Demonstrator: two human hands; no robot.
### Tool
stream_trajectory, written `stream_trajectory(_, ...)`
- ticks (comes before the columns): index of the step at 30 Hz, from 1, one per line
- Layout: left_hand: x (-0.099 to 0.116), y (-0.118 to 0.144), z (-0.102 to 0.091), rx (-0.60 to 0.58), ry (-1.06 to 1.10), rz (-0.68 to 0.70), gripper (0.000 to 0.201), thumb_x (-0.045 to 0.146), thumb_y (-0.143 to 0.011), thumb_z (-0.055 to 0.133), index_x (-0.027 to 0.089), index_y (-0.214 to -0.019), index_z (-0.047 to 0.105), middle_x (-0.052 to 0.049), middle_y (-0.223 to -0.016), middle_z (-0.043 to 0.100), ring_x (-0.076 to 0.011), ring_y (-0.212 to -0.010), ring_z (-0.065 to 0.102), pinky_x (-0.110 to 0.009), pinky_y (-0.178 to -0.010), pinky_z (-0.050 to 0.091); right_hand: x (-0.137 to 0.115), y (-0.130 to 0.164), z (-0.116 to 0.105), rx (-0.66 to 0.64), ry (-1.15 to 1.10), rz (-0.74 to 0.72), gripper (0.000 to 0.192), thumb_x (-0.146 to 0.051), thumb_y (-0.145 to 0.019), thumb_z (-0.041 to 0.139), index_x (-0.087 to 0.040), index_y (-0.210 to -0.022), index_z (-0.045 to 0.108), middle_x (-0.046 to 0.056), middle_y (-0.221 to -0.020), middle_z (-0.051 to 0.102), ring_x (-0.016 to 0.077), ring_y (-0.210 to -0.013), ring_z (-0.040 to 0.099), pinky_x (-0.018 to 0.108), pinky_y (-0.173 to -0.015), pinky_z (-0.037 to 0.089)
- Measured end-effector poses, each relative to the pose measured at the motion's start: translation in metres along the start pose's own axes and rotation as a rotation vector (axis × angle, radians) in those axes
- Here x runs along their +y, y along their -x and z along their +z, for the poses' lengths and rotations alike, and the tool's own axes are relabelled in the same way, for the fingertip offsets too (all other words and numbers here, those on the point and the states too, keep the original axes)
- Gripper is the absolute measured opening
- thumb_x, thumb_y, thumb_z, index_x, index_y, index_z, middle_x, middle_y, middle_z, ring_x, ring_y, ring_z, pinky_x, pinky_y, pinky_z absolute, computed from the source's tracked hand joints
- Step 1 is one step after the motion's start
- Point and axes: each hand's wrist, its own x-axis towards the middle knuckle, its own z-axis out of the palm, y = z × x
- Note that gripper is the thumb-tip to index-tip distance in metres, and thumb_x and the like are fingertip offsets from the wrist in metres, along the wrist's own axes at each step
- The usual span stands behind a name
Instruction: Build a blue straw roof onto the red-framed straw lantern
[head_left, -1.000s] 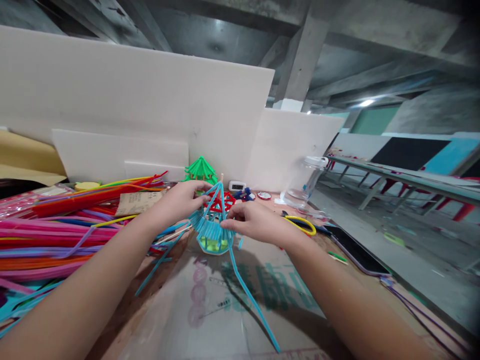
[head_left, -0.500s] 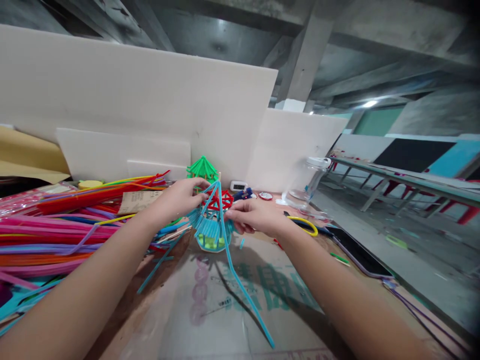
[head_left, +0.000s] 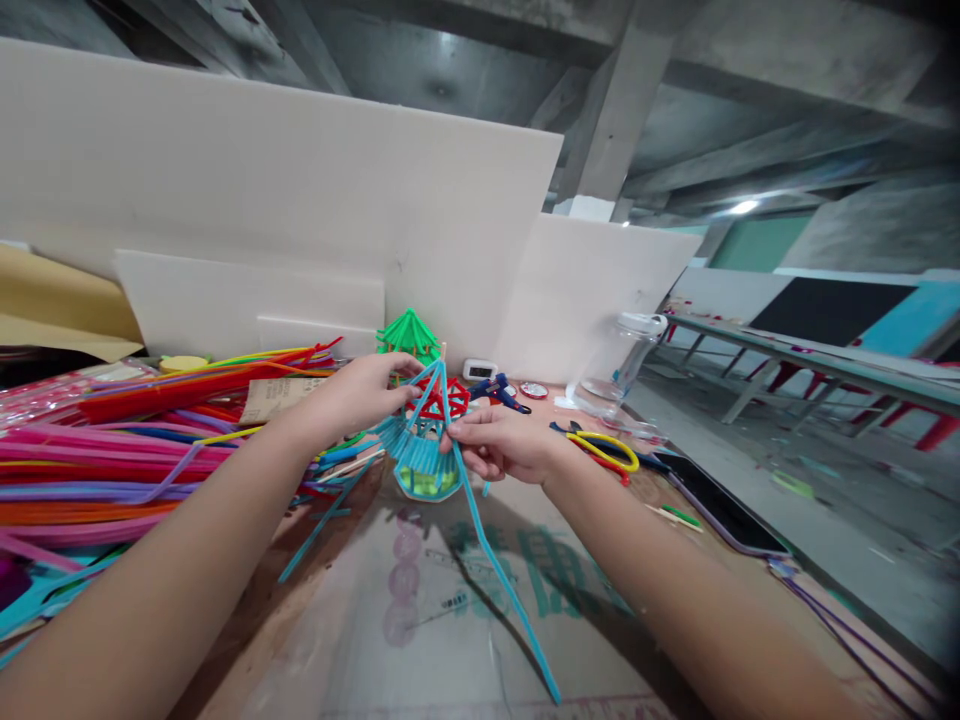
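A small pavilion model (head_left: 412, 445) made of blue pipe cleaners stands on the board, with a red lattice frame (head_left: 444, 400) in its upper part. My left hand (head_left: 375, 388) is closed at the model's upper left, its fingertips gripping the blue roof frame near the peak. A long blue pipe cleaner (head_left: 499, 565) runs from that peak down over the front and trails toward me. Between thumb and fingers, my right hand (head_left: 499, 442) pinches this pipe cleaner at the level of the lower roof. Behind the model rises a green pipe-cleaner roof (head_left: 409, 332).
Bundles of coloured pipe cleaners (head_left: 97, 460) lie at left. Beyond my right hand are a blue glue gun (head_left: 499, 390), a small digital clock (head_left: 478, 370) and a clear jug (head_left: 619, 365). Yellow-handled scissors (head_left: 611, 450) and a phone (head_left: 716, 505) lie at right. White panels (head_left: 262, 200) stand behind.
My right hand has slid slightly down along the blue pipe cleaner, which stays pinched. Its forearm has shifted, showing more of the scissors and glue gun. My left hand keeps its hold.
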Motion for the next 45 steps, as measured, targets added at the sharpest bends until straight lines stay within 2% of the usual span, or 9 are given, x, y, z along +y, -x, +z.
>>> stream_trajectory(3, 0.001, 0.0, 0.0, 0.0, 0.004, -0.01, 0.039, 0.036, -0.079, 0.052, 0.018, -0.111, 0.065, -0.007, -0.101, 0.073, -0.0257, -0.087, 0.068, -0.033, -0.075, 0.052, 0.001, -0.001, 0.002, 0.023, -0.012, 0.001, 0.03, -0.04, -0.081, 0.064, -0.011, -0.082, 0.066, -0.004, -0.042, 0.055, 0.0046, -0.03, 0.039, 0.015, -0.032, 0.027)
stream_trajectory(10, -0.001, -0.002, 0.001, -0.006, -0.004, 0.013, 0.039, 0.034, -0.08, 0.051, 0.018, -0.112, 0.065, -0.008, -0.108, 0.072, -0.0265, -0.097, 0.066, -0.034, -0.082, 0.051, 0.004, -0.004, 0.007, 0.064, 0.01, -0.023, 0.029, -0.041, -0.081, 0.063, -0.012, -0.08, 0.066, -0.004, -0.04, 0.054, 0.0052, -0.029, 0.039, 0.016, -0.03, 0.024)
stream_trajectory(21, -0.006, -0.002, 0.002, 0.003, -0.039, 0.05, 0.036, 0.036, -0.082, 0.05, 0.02, -0.111, 0.065, -0.005, -0.104, 0.073, -0.0246, -0.092, 0.067, -0.03, -0.074, 0.05, 0.004, -0.005, 0.007, 0.135, 0.075, -0.01, 0.032, -0.044, -0.081, 0.061, -0.013, -0.077, 0.065, -0.004, -0.04, 0.053, 0.005, -0.028, 0.037, 0.017, -0.03, 0.024)
stream_trajectory(23, -0.005, -0.002, 0.002, 0.003, -0.037, 0.054, 0.037, 0.035, -0.082, 0.05, 0.019, -0.112, 0.065, -0.005, -0.105, 0.072, -0.0244, -0.092, 0.067, -0.029, -0.074, 0.05, 0.001, -0.002, 0.005, 0.145, 0.17, -0.031, 0.034, -0.046, -0.082, 0.06, -0.013, -0.077, 0.065, -0.004, -0.042, 0.054, 0.0054, -0.03, 0.039, 0.017, -0.031, 0.027)
stream_trajectory(27, -0.003, -0.001, 0.001, 0.013, -0.047, 0.041, 0.039, 0.036, -0.081, 0.051, 0.018, -0.113, 0.065, -0.007, -0.106, 0.072, -0.0254, -0.092, 0.067, -0.031, -0.077, 0.05, -0.014, 0.012, -0.006, 0.203, 0.535, -0.048, 0.043, -0.053, -0.086, 0.054, -0.013, -0.078, 0.067, -0.002, -0.047, 0.057, 0.007, -0.036, 0.044, 0.019, -0.037, 0.032)
stream_trajectory(29, -0.002, 0.0, 0.001, 0.012, -0.045, 0.032, 0.039, 0.037, -0.081, 0.052, 0.019, -0.113, 0.065, -0.007, -0.106, 0.072, -0.0257, -0.093, 0.067, -0.032, -0.077, 0.05, -0.021, 0.018, -0.012, 0.312, 0.663, -0.107, 0.041, -0.053, -0.086, 0.054, -0.014, -0.079, 0.067, -0.002, -0.051, 0.057, 0.0075, -0.041, 0.045, 0.02, -0.041, 0.032)
stream_trajectory(33, 0.001, 0.001, 0.002, -0.001, -0.024, 0.032, 0.037, 0.036, -0.082, 0.051, 0.02, -0.112, 0.065, -0.005, -0.105, 0.072, -0.0249, -0.092, 0.067, -0.03, -0.074, 0.05, -0.023, 0.019, -0.008, 0.575, 0.804, -0.421, 0.023, -0.039, -0.084, 0.062, -0.016, -0.082, 0.062, -0.002, -0.066, 0.058, 0.009, -0.057, 0.048, 0.021, -0.051, 0.035)
stream_trajectory(38, 0.003, 0.001, 0.002, 0.017, -0.03, 0.041, 0.035, 0.035, -0.082, 0.053, 0.019, -0.111, 0.066, -0.005, -0.104, 0.073, -0.025, -0.093, 0.067, -0.031, -0.081, 0.051, -0.015, 0.017, 0.006, 0.492, 1.128, -0.718, 0.011, -0.021, -0.088, 0.059, -0.019, -0.094, 0.067, 0.001, -0.083, 0.06, 0.0101, -0.069, 0.05, 0.022, -0.064, 0.037)
stream_trajectory(45, 0.002, 0.0, 0.002, -0.01, -0.03, 0.06, 0.04, 0.037, -0.082, 0.05, 0.017, -0.114, 0.064, -0.007, -0.108, 0.071, -0.0261, -0.095, 0.066, -0.033, -0.08, 0.051, -0.008, 0.011, 0.004, 0.544, 1.237, -0.789, 0.009, -0.02, -0.089, 0.059, -0.02, -0.093, 0.068, 0.002, -0.085, 0.061, 0.0106, -0.069, 0.051, 0.022, -0.064, 0.037)
